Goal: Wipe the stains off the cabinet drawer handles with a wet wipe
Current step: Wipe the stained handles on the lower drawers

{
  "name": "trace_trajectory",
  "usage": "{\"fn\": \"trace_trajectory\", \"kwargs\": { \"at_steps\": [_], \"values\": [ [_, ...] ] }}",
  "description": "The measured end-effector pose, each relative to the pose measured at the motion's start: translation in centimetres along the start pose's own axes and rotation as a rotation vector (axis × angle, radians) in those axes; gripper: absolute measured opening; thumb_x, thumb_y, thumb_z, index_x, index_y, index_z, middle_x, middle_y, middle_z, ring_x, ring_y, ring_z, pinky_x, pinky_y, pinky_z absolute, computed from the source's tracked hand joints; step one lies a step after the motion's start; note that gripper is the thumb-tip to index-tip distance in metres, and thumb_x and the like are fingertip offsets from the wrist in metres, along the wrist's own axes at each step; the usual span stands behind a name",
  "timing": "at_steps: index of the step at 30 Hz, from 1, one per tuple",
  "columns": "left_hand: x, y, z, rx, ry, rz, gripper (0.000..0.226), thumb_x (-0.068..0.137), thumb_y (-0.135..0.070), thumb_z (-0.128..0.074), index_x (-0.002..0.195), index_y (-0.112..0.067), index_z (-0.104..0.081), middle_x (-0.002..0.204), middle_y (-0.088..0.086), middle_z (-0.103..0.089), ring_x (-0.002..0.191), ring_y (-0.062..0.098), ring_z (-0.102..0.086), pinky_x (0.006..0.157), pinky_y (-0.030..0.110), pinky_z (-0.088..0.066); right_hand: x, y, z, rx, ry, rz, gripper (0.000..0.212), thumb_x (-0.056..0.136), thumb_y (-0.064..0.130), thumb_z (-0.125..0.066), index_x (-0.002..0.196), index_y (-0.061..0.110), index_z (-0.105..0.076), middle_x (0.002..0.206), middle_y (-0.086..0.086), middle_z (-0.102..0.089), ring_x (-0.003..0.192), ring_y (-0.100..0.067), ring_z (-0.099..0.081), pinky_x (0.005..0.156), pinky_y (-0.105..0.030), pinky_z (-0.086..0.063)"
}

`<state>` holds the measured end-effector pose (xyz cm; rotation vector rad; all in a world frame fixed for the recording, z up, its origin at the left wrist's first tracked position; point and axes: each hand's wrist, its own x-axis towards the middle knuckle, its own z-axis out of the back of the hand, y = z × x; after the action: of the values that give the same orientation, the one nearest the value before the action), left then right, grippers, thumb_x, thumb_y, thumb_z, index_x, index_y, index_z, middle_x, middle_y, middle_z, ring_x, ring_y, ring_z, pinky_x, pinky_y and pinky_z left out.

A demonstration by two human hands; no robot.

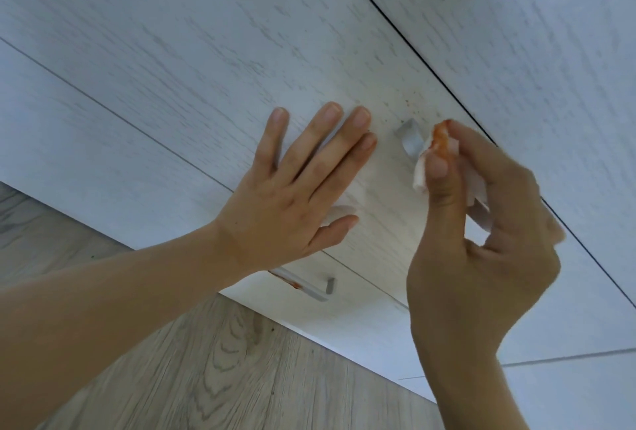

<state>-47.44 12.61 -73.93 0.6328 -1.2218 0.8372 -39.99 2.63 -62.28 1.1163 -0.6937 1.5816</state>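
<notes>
Right hand [481,223] pinches stained wipe [437,154] against upper handle [411,142]; left hand [303,185] flat, fingers straight, bracing drawer [206,68]. Turn to clean fold; lower handle [309,288] apparently stained.

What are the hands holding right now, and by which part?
Right hand pinches a wet wipe near its red-stained top. Left hand holds nothing; it rests flat on the drawer front.

The right hand [481,223] covers most of the upper handle [409,140]; only its left end shows. The left hand [292,195] hides the left part of the lower handle [309,288]. The wipe [433,161] is partly hidden between the fingers. Both forearms are cut off by the picture's edge.
</notes>
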Motion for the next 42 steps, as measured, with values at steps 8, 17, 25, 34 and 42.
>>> {"fn": "trace_trajectory", "kwargs": {
  "at_steps": [8, 17, 25, 34, 42],
  "values": [
    [0.0, -0.2, -0.3, 0.009, -0.018, 0.013, 0.074, 0.098, -0.052, -0.024, 0.15, -0.002, -0.005, 0.15, 0.016, -0.017, 0.146, 0.027, 0.006, 0.117, 0.051, 0.0, 0.2, -0.9, -0.7, -0.193, -0.112, 0.25, 0.021, 0.086, 0.026, -0.071, 0.104, 0.016, -0.066, 0.098, 0.015, -0.056, 0.079, -0.003, -0.054, 0.076, -0.043, -0.039],
    [-0.1, -0.3, -0.6, 0.032, -0.028, 0.026, 0.075, 0.098, -0.052, -0.025, 0.151, -0.003, -0.005, 0.159, 0.014, 0.001, 0.146, 0.028, 0.003, 0.117, 0.053, 0.001, -0.1, -0.3, -0.5, -0.126, -0.116, 0.151, 0.024, 0.083, 0.022, -0.073, 0.102, 0.022, -0.058, 0.093, 0.022, -0.051, 0.081, 0.001, -0.046, 0.08, -0.03, -0.036],
    [0.0, -0.2, -0.7, 0.018, -0.057, 0.022, 0.082, 0.092, -0.055, -0.04, 0.15, -0.002, -0.016, 0.152, 0.015, -0.015, 0.144, 0.031, -0.012, 0.118, 0.052, -0.001, 1.0, 1.9, -2.5, -0.17, -0.129, -0.053, 0.013, 0.078, 0.028, -0.075, 0.082, 0.019, -0.067, 0.076, 0.015, -0.048, 0.071, -0.004, -0.046, 0.083, -0.033, -0.035],
    [0.2, 0.1, 0.1, 0.022, 0.004, 0.005, 0.073, 0.098, -0.05, -0.019, 0.151, -0.001, -0.008, 0.15, 0.016, -0.019, 0.147, 0.028, 0.003, 0.116, 0.051, -0.001, -1.3, 0.9, -0.6, -0.047, -0.214, -0.097, 0.031, 0.081, 0.023, -0.074, 0.091, 0.04, -0.049, 0.086, 0.021, -0.057, 0.079, -0.012, -0.06, 0.074, -0.061, -0.044],
    [0.3, 0.0, 0.1, 0.04, 0.025, -0.001, 0.073, 0.098, -0.051, -0.02, 0.148, 0.0, -0.002, 0.148, 0.021, -0.016, 0.144, 0.026, 0.013, 0.115, 0.053, 0.001, -2.7, -1.6, 1.3, 0.033, -0.311, -0.306, 0.024, 0.079, 0.03, -0.071, 0.097, 0.038, -0.058, 0.087, 0.012, -0.063, 0.089, -0.018, -0.058, 0.087, -0.043, -0.047]
  ]
}}
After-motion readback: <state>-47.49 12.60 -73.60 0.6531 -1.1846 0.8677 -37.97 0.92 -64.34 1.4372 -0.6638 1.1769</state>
